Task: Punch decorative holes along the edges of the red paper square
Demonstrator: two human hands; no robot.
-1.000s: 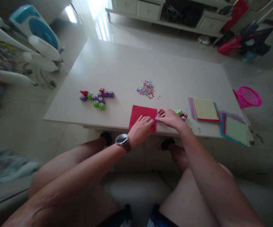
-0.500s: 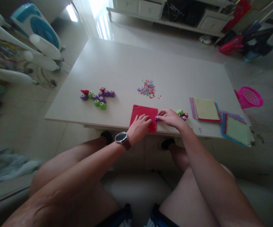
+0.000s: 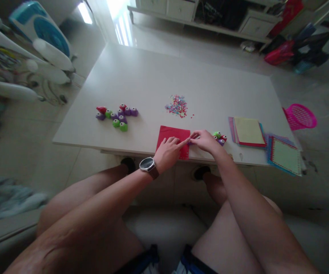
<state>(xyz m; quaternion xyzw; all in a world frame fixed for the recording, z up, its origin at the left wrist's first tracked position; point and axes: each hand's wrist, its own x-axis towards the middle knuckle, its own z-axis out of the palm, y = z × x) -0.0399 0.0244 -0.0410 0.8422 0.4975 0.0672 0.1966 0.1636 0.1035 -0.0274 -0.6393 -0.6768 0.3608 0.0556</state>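
Observation:
A red sheet of paper (image 3: 173,132) lies near the front edge of the white table, with small holes along its lower right part. My left hand (image 3: 168,151), a watch (image 3: 147,164) on its wrist, rests on the sheet with fingers spread. Its index finger reaches the sheet's right edge and meets my right hand's fingertips. My right hand (image 3: 204,140) is closed around a small purple craft punch (image 3: 190,142) at that edge, mostly hidden by the fingers. Just right of this hand sit several green, red and purple craft punches (image 3: 220,137).
A heap of coloured paper confetti (image 3: 178,105) lies mid-table. More craft punches (image 3: 121,116) stand in a cluster at left. Two stacks of coloured paper (image 3: 249,132) (image 3: 286,156) lie at right, one overhanging the front edge. A pink basket (image 3: 301,117) stands beyond the table's right side.
My left index finger has stretched out to the right, to the punch at the paper's edge. My right hand stays on the punch, its fingers covering more of it.

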